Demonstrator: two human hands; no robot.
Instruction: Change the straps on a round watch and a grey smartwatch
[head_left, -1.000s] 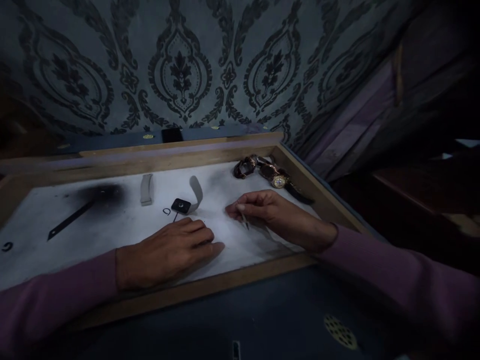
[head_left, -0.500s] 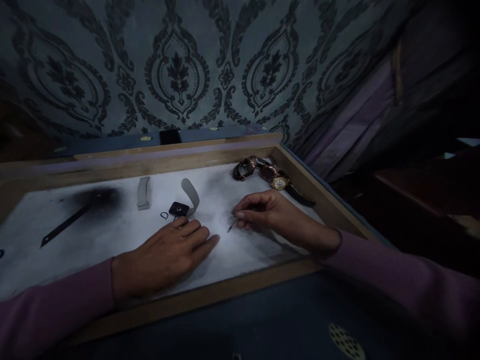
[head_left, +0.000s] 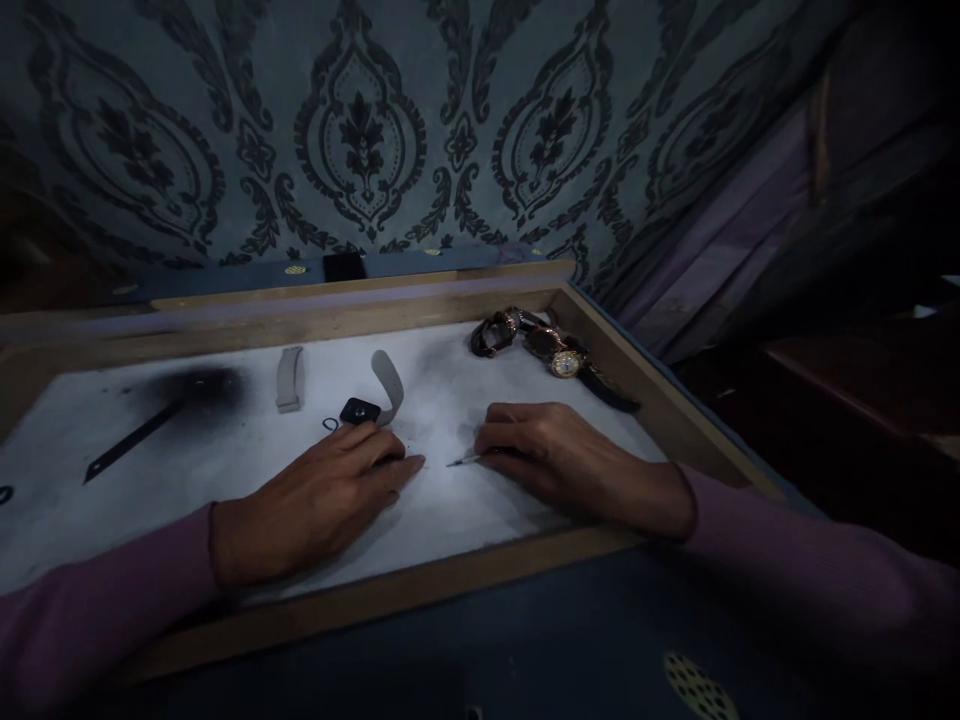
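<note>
My right hand point(head_left: 551, 450) pinches a thin, pale tool with a fine dark tip point(head_left: 463, 461), held nearly level and pointing left; its exact kind is not clear. Facing that tip across a small gap, my left hand point(head_left: 326, 495) rests low over the white surface, thumb and forefinger drawn together. Anything small between those fingertips is too fine to make out. Just beyond the left knuckles lies a black square smartwatch case point(head_left: 360, 411), its back seemingly up. One grey strap point(head_left: 388, 380) curves up from it, and a separate grey strap piece point(head_left: 288, 380) lies farther left.
Wooden edging point(head_left: 450, 575) frames the white work surface point(head_left: 240, 470). Several wristwatches point(head_left: 566, 363) crowd the back right corner. A dark flat strip point(head_left: 135, 440) lies at left, near a black smudge. Small dark loops point(head_left: 331, 424) lie beside the smartwatch. Patterned wallpaper point(head_left: 360, 130) rises behind.
The tool has swung from pointing down-left to nearly level as my right hand turned and lowered. My left hand's forefinger and thumb have drawn closer together. The smartwatch stays put.
</note>
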